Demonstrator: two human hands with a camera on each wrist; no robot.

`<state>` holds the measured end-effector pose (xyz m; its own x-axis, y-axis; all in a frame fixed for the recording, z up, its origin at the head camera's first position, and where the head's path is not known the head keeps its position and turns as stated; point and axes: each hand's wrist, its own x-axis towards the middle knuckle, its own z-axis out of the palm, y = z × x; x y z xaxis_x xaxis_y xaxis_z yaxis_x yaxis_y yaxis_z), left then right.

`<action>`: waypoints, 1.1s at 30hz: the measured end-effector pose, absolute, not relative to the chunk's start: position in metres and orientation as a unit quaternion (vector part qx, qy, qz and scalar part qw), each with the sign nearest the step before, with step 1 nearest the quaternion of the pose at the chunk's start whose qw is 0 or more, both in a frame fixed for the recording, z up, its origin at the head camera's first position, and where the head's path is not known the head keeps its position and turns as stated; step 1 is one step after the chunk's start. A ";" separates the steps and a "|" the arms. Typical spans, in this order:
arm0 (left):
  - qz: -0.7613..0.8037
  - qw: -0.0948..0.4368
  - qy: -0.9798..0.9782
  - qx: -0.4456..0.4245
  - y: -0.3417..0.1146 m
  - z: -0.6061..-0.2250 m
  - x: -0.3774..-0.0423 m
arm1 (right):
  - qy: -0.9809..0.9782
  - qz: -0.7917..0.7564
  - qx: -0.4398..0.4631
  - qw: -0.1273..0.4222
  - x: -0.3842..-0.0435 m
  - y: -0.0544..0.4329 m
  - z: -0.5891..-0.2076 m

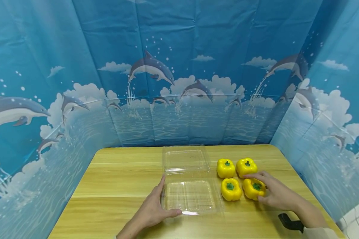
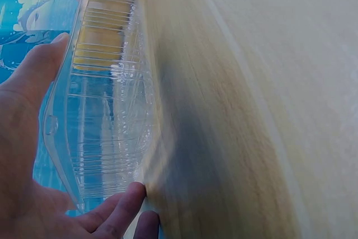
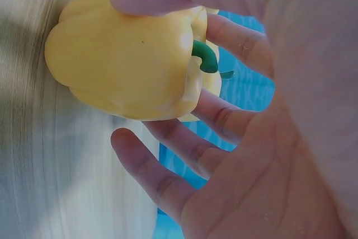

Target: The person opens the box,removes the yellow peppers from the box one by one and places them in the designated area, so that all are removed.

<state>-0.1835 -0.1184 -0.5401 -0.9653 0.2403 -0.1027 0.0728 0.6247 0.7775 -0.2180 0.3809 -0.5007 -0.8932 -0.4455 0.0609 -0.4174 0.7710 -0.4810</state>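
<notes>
A clear plastic clamshell container (image 1: 194, 213) lies with its lid (image 1: 183, 159) laid back behind the base. My left hand (image 1: 152, 206) rests against the base's near left corner, fingers along the left side and thumb across the front edge; in the left wrist view the fingers (image 2: 120, 211) look fairly straight. On the right, my right hand (image 1: 276, 191) grips the near right yellow bell pepper (image 1: 251, 190). In the right wrist view the thumb lies over this bell pepper (image 3: 123, 54), several fingers reach round its other side, and the little finger stands apart.
More yellow bell peppers stand close by: one at the near left (image 1: 231, 192), one at the far left (image 1: 225, 171) and one at the far right (image 1: 242, 166). A black strap-like piece (image 1: 290, 223) sits by the right wrist. A dolphin-print curtain (image 1: 179, 126) surrounds the wooden table (image 1: 116, 186).
</notes>
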 end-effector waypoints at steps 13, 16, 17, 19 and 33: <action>0.424 0.103 0.895 0.089 -0.118 -0.539 -0.184 | 0.941 -0.246 -0.230 0.029 -0.215 0.382 -0.499; 0.424 0.105 0.895 0.089 -0.119 -0.539 -0.184 | 0.941 -0.249 -0.228 0.030 -0.214 0.383 -0.498; 0.424 0.106 0.895 0.089 -0.119 -0.538 -0.184 | 0.941 -0.249 -0.227 0.029 -0.213 0.383 -0.498; 0.425 0.108 0.894 0.090 -0.119 -0.538 -0.184 | 0.941 -0.250 -0.227 0.026 -0.212 0.383 -0.497; 0.423 0.102 0.895 0.096 -0.120 -0.535 -0.183 | 0.953 -0.226 -0.198 -0.030 -0.197 0.379 -0.482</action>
<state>-0.1833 -0.1204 -0.5348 -0.9605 0.2590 -0.1013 0.0862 0.6238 0.7768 -0.1973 0.3792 -0.4816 -0.9198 -0.3636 0.1475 -0.3911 0.8194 -0.4191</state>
